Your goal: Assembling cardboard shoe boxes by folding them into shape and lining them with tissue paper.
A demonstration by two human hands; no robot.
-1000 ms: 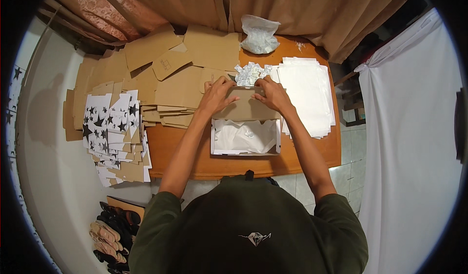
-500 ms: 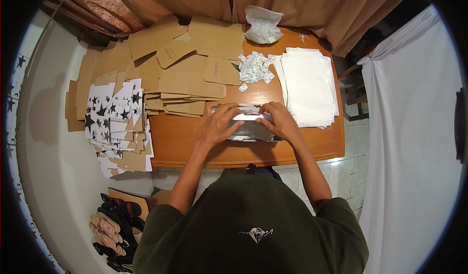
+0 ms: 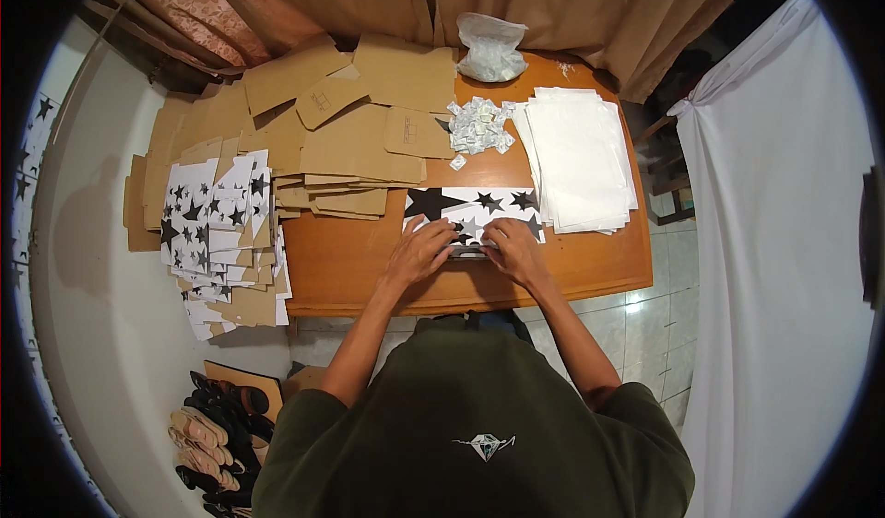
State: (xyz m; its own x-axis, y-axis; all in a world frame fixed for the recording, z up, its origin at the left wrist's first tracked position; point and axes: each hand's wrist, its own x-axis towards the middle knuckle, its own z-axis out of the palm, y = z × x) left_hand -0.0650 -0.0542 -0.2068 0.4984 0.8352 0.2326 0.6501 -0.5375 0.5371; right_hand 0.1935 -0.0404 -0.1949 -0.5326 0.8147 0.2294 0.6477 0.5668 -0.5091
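Observation:
A flat white box printed with black stars (image 3: 475, 206) lies on the wooden table (image 3: 369, 260) in front of me. My left hand (image 3: 419, 251) presses on its near left edge. Beside it, my right hand (image 3: 516, 249) presses on the near right edge. Fingers of both hands curl over the box's front flap. The box lid faces up and hides whatever is inside.
A stack of white tissue sheets (image 3: 579, 158) lies at the right. Small folded packets (image 3: 479, 123) and a clear plastic bag (image 3: 491, 46) sit behind the box. Flat brown cardboard blanks (image 3: 359, 140) cover the back left, star-printed blanks (image 3: 217, 232) the left. Shoes (image 3: 212, 435) lie on the floor.
The box stood open with white tissue inside while my hands worked behind it. Both hands came toward me and folded the lid down; the star-printed top now faces up.

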